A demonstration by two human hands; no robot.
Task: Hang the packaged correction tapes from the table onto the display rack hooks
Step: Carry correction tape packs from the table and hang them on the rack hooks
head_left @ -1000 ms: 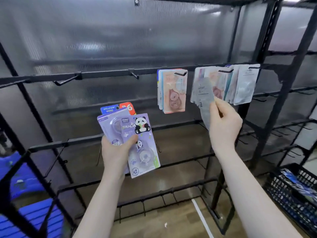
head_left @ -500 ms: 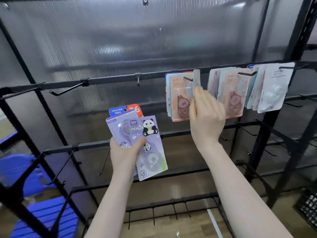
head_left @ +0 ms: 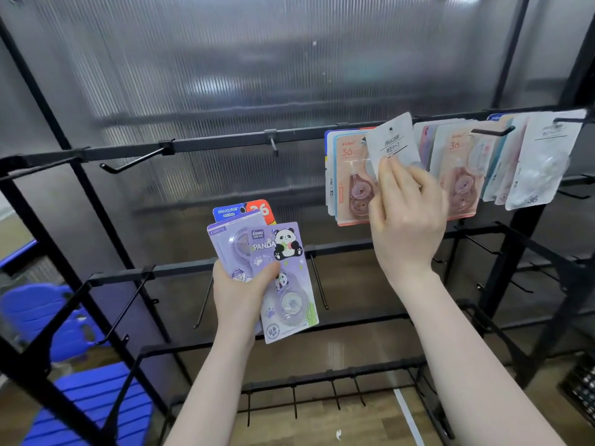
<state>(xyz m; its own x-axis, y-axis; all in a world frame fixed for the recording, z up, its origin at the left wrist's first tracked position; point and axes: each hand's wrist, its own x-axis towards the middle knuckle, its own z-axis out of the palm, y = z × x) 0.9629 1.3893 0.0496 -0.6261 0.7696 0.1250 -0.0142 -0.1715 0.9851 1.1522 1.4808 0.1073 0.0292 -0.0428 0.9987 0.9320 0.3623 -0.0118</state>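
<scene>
My right hand (head_left: pixel 407 217) pinches a white packaged correction tape (head_left: pixel 393 143) and holds it up in front of the pink packs (head_left: pixel 349 181) hanging on a top-rail hook, its hang hole near the hook's tip. My left hand (head_left: pixel 240 291) grips a fanned stack of packs lower down: a purple panda pack (head_left: pixel 286 284) in front, another purple pack (head_left: pixel 230 244) and a blue-and-red pack (head_left: pixel 248 210) behind. More pink packs (head_left: pixel 458 169) and white packs (head_left: pixel 544 162) hang on hooks to the right.
The black display rack's top rail (head_left: pixel 225 144) carries two bare hooks (head_left: pixel 135 160) (head_left: pixel 273 146) to the left. Lower rails (head_left: pixel 180 270) have more bare hooks. Blue plastic stools (head_left: pixel 48 320) stand at lower left; a black basket (head_left: pixel 579 391) sits at lower right.
My right hand carried the white pack left from the right-hand hooks to the hook with pink packs and turned its face toward me. The view shifted left; my left hand held its stack steady.
</scene>
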